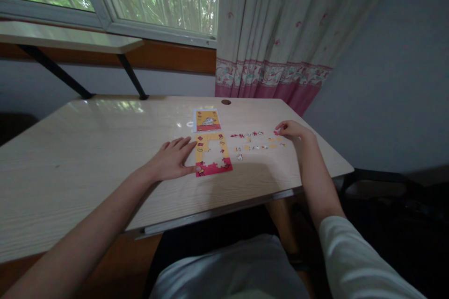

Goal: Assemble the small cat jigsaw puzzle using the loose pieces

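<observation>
A partly filled jigsaw puzzle point(210, 169) with a yellow and pink border lies flat on the table, its middle bare. My left hand point(171, 158) rests at the puzzle's left side, fingers spread, fingertips and thumb touching its edge. Above the puzzle lies a reference picture point(207, 121) of a white dog-like figure on yellow and pink. Loose puzzle pieces point(257, 147) are spread in rough rows to the right. At the right end of the top row, my right hand point(292, 129) pinches a pink puzzle piece point(276, 132) between thumb and fingers.
The pale wooden table point(91, 163) reaches to a window wall, with a round cable hole point(226, 102) near its back edge. A raised shelf point(70, 37) on black legs stands at the back left. A patterned curtain point(266, 32) hangs behind the table.
</observation>
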The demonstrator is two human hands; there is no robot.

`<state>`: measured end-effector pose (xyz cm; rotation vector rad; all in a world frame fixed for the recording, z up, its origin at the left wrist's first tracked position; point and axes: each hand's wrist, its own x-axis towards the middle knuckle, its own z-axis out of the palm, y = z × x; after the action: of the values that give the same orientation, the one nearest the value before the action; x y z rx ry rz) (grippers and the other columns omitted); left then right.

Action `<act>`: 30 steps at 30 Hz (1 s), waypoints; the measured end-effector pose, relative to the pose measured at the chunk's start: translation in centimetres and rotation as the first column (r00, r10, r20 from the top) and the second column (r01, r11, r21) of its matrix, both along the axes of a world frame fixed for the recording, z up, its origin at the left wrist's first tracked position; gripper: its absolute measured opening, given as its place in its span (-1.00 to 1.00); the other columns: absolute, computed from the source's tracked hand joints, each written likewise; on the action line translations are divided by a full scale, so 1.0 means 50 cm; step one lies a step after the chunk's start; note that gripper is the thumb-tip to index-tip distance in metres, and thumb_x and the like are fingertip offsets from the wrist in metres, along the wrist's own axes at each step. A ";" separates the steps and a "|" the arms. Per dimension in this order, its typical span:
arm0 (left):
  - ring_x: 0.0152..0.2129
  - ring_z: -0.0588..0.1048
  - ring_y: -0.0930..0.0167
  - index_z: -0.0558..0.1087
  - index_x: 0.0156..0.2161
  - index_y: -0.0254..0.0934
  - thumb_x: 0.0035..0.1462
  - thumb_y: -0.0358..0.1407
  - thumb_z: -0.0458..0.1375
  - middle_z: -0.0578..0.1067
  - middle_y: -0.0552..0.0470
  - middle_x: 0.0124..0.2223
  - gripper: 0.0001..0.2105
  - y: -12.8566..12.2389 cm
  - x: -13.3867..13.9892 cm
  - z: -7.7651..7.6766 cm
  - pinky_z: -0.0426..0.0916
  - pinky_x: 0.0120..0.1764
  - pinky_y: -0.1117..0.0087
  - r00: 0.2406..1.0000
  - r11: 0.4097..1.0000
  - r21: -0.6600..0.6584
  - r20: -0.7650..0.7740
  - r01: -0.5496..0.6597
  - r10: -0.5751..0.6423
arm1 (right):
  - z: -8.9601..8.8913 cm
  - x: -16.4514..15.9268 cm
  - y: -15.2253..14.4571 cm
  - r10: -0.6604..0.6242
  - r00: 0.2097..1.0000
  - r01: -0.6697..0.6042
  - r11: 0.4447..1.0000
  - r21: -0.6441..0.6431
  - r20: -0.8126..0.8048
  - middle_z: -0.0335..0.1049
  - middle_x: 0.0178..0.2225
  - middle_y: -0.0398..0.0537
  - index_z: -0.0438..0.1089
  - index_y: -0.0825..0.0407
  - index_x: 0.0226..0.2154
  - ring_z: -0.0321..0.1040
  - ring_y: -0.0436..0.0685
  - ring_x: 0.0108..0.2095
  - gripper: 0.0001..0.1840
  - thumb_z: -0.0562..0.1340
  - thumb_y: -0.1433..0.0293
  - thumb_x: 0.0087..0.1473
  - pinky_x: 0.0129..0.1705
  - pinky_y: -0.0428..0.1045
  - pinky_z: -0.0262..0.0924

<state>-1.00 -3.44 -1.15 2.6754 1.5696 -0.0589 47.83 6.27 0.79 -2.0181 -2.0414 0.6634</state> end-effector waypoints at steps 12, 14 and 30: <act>0.28 0.08 -0.07 0.09 0.35 -0.36 0.05 0.33 -0.06 0.07 -0.35 0.37 -0.05 0.001 0.000 -0.003 0.05 0.20 -0.08 1.000 1.000 0.013 -0.002 0.003 -0.003 | -0.008 -0.072 -0.002 0.110 0.991 -0.120 0.986 0.116 0.081 0.43 -0.43 -0.07 0.51 0.15 -0.18 0.27 -0.01 -0.46 -0.73 0.27 0.47 0.00 -0.42 -0.13 0.12; 0.27 0.09 -0.07 0.09 0.34 -0.36 0.06 0.32 -0.05 0.08 -0.36 0.37 -0.06 0.000 0.000 -0.002 0.05 0.19 -0.08 1.000 1.000 0.014 0.001 0.003 -0.003 | -0.005 -0.077 -0.005 0.115 0.989 -0.127 0.984 0.128 0.097 0.45 -0.40 -0.04 0.51 0.14 -0.18 0.28 0.00 -0.44 -0.73 0.27 0.47 0.00 -0.39 -0.12 0.13; 0.28 0.08 -0.05 0.07 0.35 -0.35 0.04 0.35 -0.07 0.07 -0.36 0.37 -0.04 -0.003 0.004 0.004 0.04 0.20 -0.07 1.000 1.000 0.006 -0.003 -0.001 0.001 | 0.009 -0.155 -0.033 0.178 0.981 -0.194 0.927 0.321 0.077 0.54 -0.34 0.03 0.57 0.11 -0.26 0.37 0.07 -0.36 -0.74 0.19 0.37 0.09 -0.26 -0.07 0.20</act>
<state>-0.80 -3.58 -0.95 2.6798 1.5749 -0.0587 40.08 4.63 1.24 -1.6826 -2.2164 0.2803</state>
